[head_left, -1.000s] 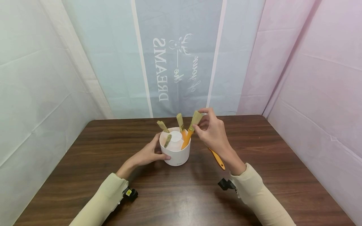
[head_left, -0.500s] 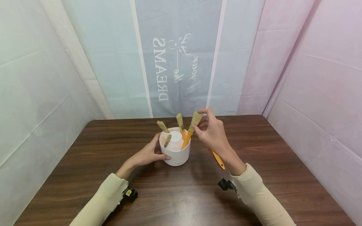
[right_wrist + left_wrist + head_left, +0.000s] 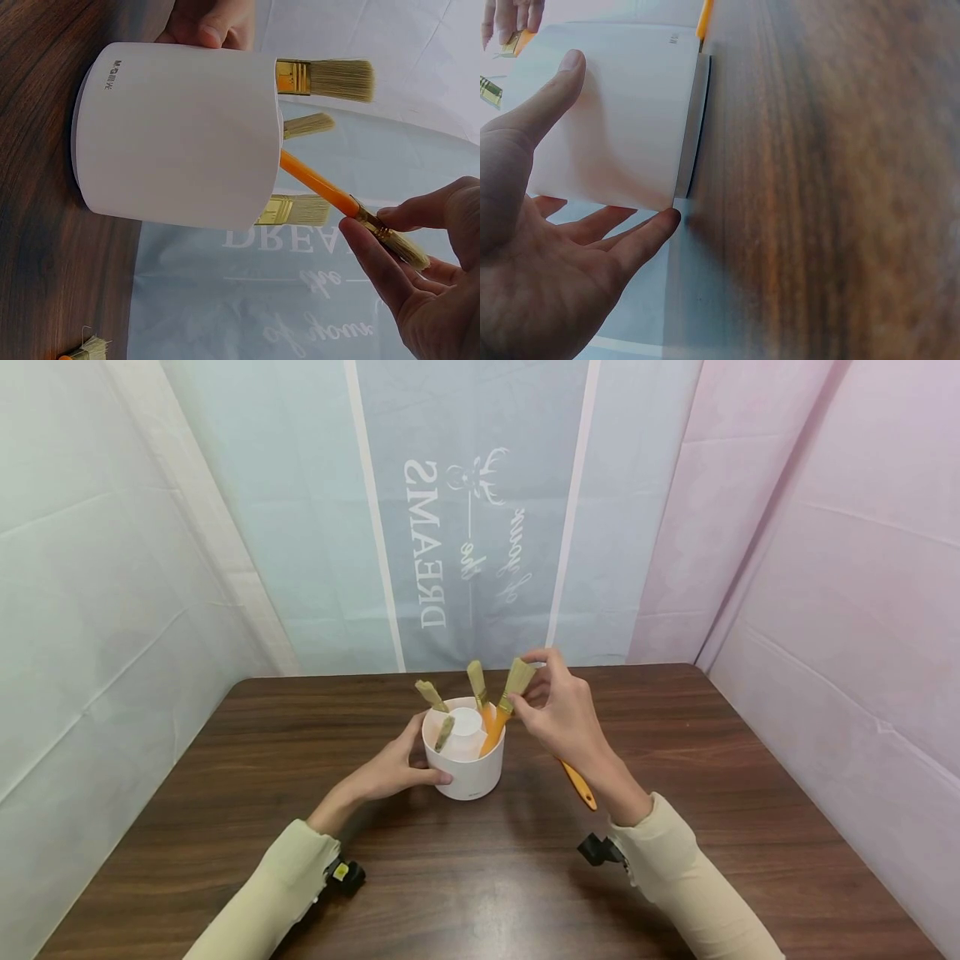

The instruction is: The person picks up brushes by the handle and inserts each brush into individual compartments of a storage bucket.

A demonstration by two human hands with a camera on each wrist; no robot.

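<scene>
A round white desk organizer (image 3: pixel 474 779) with a raised centre stands upright on the dark wooden table. My left hand (image 3: pixel 392 768) grips its left side, thumb (image 3: pixel 551 97) along the front wall and fingers round the far side. With my right hand (image 3: pixel 564 710) I pinch a paintbrush (image 3: pixel 322 184) by its metal ferrule, thumb and fingertips beside the pale bristles. That brush leans out to the right, the lower end of its orange handle hidden inside the organizer. Several more paintbrushes stand in it bristles up, among them one at the back (image 3: pixel 477 681) and one at the left (image 3: pixel 431 695).
Another paintbrush lies on the table (image 3: pixel 675 760) under my right forearm, its orange handle (image 3: pixel 579 787) showing in the head view and its bristles (image 3: pixel 94 348) in the right wrist view. A printed grey-blue cloth (image 3: pixel 472 410) hangs behind the table, with pale cloth walls on both sides.
Almost nothing differs. My right hand and the pinched paintbrush have shifted very slightly left and down; the left hand keeps its grip on the organizer.
</scene>
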